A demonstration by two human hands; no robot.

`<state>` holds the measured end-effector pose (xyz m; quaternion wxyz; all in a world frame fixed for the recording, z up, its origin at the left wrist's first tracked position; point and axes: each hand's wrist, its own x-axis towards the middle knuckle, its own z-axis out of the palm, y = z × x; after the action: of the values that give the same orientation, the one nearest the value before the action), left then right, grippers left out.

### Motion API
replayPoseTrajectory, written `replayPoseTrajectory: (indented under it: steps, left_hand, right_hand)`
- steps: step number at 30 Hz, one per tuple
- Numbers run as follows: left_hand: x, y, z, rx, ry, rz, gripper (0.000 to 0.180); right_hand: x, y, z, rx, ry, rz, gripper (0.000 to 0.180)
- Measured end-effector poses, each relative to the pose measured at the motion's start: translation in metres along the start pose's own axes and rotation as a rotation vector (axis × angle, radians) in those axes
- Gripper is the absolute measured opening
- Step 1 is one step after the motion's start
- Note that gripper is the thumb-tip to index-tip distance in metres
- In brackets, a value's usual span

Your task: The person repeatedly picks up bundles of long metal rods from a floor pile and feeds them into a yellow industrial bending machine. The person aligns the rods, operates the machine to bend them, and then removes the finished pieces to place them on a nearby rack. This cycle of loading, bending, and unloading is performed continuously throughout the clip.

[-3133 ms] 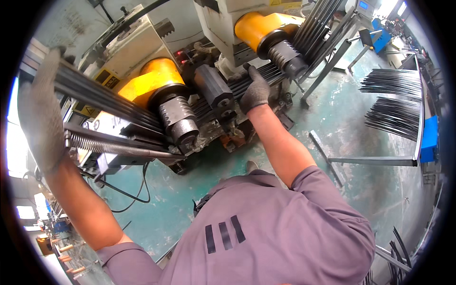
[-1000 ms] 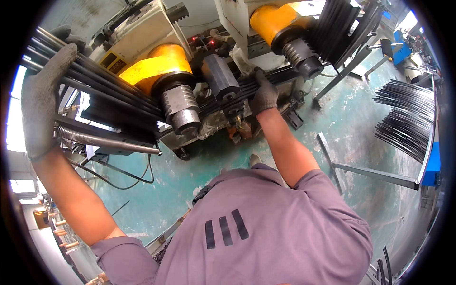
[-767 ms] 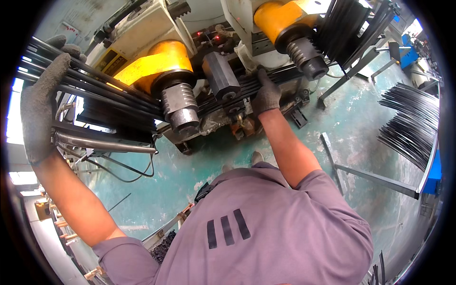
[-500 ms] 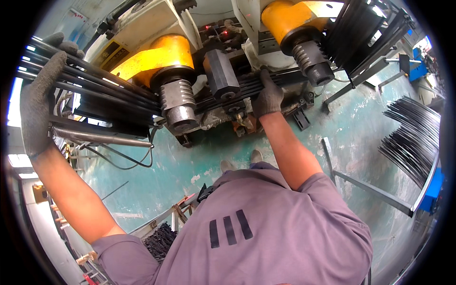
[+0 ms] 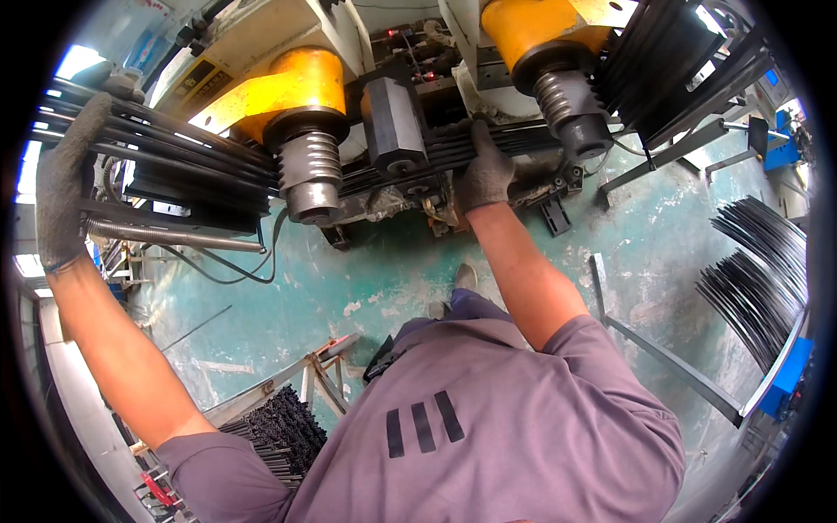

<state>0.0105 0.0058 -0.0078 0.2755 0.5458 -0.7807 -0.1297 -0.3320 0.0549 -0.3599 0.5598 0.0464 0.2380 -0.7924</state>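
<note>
Several long black rods (image 5: 187, 150) run across the machine from far left toward the middle. My left hand (image 5: 70, 179), in a dark grey glove, is wrapped round their left ends, thumb on the near side. Gloved as well, my right hand (image 5: 485, 172) grips the same bundle at the middle right, with the thumb pointing up and the fingers hidden behind the rods. Between my hands, the rods pass behind a ridged metal roller (image 5: 310, 174) under a yellow arm (image 5: 301, 83) and below a dark hexagonal block (image 5: 394, 126).
A second ridged roller (image 5: 571, 109) hangs under another yellow arm (image 5: 540, 30) at right. Bundles of black rods (image 5: 754, 279) lie on a rack at far right. Another rod stack (image 5: 283, 431) sits at lower left by a metal frame (image 5: 327, 366). A spring (image 5: 174, 234) lies below the rods.
The view has shifted slightly, and the machine sits a little further left. Both hands keep their hold on the rods. One of my feet has stepped apart from the other.
</note>
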Motion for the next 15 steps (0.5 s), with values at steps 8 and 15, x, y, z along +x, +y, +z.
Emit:
replayPoseTrajectory:
  steps: [8,15]
  left_hand:
    - [-0.014,0.036,0.008,0.265,0.019,0.038,0.041]
    - [-0.110,0.082,0.002,0.726,0.296,0.614,0.019]
  right_hand:
    - [-0.006,-0.006,0.010,0.003,0.120,0.058,0.014]
    - [-0.102,-0.046,-0.007,-0.160,0.032,-0.190,0.015]
